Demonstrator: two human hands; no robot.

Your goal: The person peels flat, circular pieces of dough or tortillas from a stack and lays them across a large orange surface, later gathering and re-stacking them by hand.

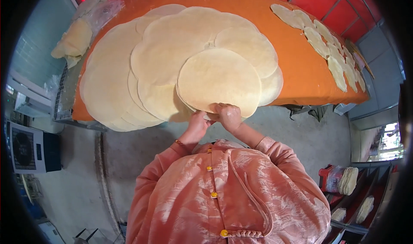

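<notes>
Large thin round sheets of dough or flatbread [174, 50] lie overlapping on the orange table cover. On top, nearest me, lies a stack of round sheets [219, 79]. My right hand [228, 116] grips the near edge of this stack, fingers bent over the top sheet. Close beside it, my left hand [197, 124] is at the same edge, lower and to the left, its fingers partly hidden under the sheets. The two hands nearly touch. A beaded bracelet is on the left wrist.
The orange-covered table [290, 70] curves across the view. Smaller flat dough pieces [317, 42] overlap at its right end. Folded sheets [75, 39] and clear plastic lie at the far left. Bundled round sheets [348, 181] stand in a rack at lower right. A red tiled wall is behind.
</notes>
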